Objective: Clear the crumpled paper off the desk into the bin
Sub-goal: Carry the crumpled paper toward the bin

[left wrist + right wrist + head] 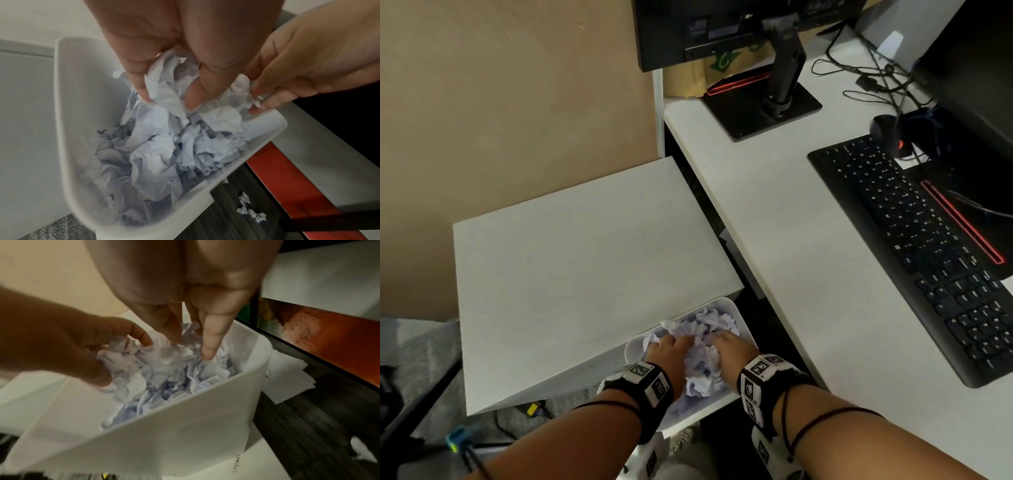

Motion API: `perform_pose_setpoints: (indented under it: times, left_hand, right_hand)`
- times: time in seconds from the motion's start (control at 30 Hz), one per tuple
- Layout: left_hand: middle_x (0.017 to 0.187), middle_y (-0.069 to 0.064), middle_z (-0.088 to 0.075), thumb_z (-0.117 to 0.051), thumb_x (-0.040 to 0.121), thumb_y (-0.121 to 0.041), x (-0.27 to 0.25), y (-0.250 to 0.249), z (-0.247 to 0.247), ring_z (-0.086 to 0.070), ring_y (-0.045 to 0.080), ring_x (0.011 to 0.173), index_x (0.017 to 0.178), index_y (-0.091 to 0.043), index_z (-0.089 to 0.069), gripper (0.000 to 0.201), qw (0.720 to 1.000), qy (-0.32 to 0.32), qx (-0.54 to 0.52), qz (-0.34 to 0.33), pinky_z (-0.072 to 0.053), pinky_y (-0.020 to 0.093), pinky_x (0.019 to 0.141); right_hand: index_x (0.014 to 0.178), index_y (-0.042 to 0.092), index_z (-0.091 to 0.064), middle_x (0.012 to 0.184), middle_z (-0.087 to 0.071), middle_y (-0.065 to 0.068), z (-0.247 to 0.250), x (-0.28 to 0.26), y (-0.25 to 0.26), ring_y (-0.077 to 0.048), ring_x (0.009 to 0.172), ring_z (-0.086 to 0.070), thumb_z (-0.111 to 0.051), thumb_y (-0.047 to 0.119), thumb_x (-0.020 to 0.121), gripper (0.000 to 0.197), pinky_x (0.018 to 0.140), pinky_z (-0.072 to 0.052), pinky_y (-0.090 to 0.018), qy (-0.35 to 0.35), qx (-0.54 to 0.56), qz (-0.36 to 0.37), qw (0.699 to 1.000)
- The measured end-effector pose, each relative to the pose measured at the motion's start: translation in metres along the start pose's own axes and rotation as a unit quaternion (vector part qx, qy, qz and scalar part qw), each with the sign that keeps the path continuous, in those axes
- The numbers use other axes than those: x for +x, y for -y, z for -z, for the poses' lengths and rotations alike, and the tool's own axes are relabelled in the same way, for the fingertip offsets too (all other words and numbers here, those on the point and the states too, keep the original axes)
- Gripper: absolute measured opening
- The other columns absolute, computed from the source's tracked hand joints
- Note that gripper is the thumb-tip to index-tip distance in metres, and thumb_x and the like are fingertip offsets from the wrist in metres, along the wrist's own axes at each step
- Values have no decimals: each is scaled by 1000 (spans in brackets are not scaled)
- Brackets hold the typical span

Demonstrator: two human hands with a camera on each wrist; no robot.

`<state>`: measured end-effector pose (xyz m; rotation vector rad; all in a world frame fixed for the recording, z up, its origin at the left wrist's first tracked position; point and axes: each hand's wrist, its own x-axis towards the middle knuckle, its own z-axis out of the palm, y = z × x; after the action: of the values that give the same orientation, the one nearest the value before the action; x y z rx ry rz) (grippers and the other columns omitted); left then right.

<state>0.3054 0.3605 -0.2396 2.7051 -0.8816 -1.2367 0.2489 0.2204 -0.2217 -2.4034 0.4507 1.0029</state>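
Observation:
A white bin [737,310] stands on the floor below the desk edge, filled with crumpled pale paper [707,323]. Both my hands reach down into it. My left hand [674,342] curls its fingers round a wad at the top of the pile; the left wrist view shows this hand [168,97] gripping the paper [162,91]. My right hand [719,339] is beside it, and its fingertips [257,87] pinch another wad [244,95]. In the right wrist view my right hand [191,344] points down into the paper heap [174,382] inside the bin wall [185,426].
A white cabinet top [585,257] overhangs the bin on the left. The white desk [791,240] on the right carries a black keyboard [914,240], a monitor stand [767,106] and cables. Small paper scraps [248,211] and flat sheets [287,378] lie on the dark floor.

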Motion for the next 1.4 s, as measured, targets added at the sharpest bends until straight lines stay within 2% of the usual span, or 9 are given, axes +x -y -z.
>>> perform_pose_setpoints:
  times: [0.2, 0.3, 0.47, 0.57, 0.7, 0.83, 1.03, 1.13, 1.4]
  left_hand:
    - [139, 0, -32, -57, 84, -33, -3, 10, -4, -33, 29, 126, 138, -37, -36, 58, 998, -44, 48, -8, -28, 32, 108]
    - [138, -1, -30, -62, 81, -29, -7, 9, -6, -32, 28, 126, 139, -37, -33, 65, 997, -54, 39, -35, -30, 32, 107]
    - [144, 0, -19, -73, 69, -38, -15, 6, -6, -25, 27, 133, 142, -38, -20, 90, 997, -54, 17, -52, -32, 35, 108]
    - [149, 1, -14, -73, 70, -38, -20, 4, -1, -22, 27, 137, 143, -38, -18, 91, 998, -44, 5, -53, -32, 36, 108]
    - [154, 3, -10, -74, 71, -30, -25, 2, 8, -25, 25, 140, 145, -35, -17, 94, 998, -26, -22, -57, -36, 32, 108]
    - [155, 4, -7, -72, 72, -31, -28, -3, 14, -21, 27, 142, 145, -33, -17, 91, 998, -22, 0, -53, -29, 36, 113]
    - [151, 3, -18, -64, 77, -25, -33, -25, 44, -26, 23, 140, 141, -30, -29, 73, 994, -81, 4, -66, -21, 41, 116]
    - [144, 4, -34, -59, 78, -17, -35, -47, 71, -38, 23, 131, 134, -25, -44, 58, 984, -143, -23, -106, -29, 30, 111]
    - [127, 0, -48, -58, 77, -2, -45, -155, 104, -45, 21, 121, 119, -19, -59, 45, 946, -215, -44, -237, -29, 15, 96]
  right_hand:
    - [142, 1, -33, 150, -30, -14, -11, -13, 4, -26, 139, -28, -44, 8, 96, 48, 112, -25, -31, 32, -11, 1, 999]
    - [140, 5, -38, 145, -36, -15, -16, -15, 7, -29, 132, -38, -50, 8, 92, 49, 109, -34, -35, 26, -6, -3, 1000]
    - [135, 14, -43, 140, -39, -7, -9, -16, 6, -26, 131, -40, -59, 17, 86, 51, 110, -35, -34, -41, -32, 9, 999]
    - [142, 17, -34, 145, -34, -6, -6, -20, 5, -27, 135, -33, -62, 21, 85, 64, 111, -35, -36, -59, -28, 1, 998]
    - [139, 19, -37, 147, -31, -5, 3, -28, 7, -28, 135, -31, -60, 19, 85, 59, 111, -35, -37, -66, -21, -10, 998]
    - [141, 17, -36, 147, -31, -6, 13, -37, 9, -29, 135, -33, -58, 19, 86, 58, 109, -36, -35, -89, -8, -9, 996]
    - [135, 16, -44, 140, -40, -8, 45, -65, 16, -30, 128, -42, -51, 19, 90, 45, 104, -41, -37, -142, 36, 14, 989]
    - [119, 13, -57, 124, -57, -10, 63, -88, 12, -30, 115, -55, -49, 13, 88, 32, 92, -46, -31, -159, 60, 31, 985]
    - [119, 18, -62, 124, -61, -7, 73, -179, -64, -26, 115, -55, -47, 16, 91, 32, 96, -45, -30, -231, 105, -10, 967]
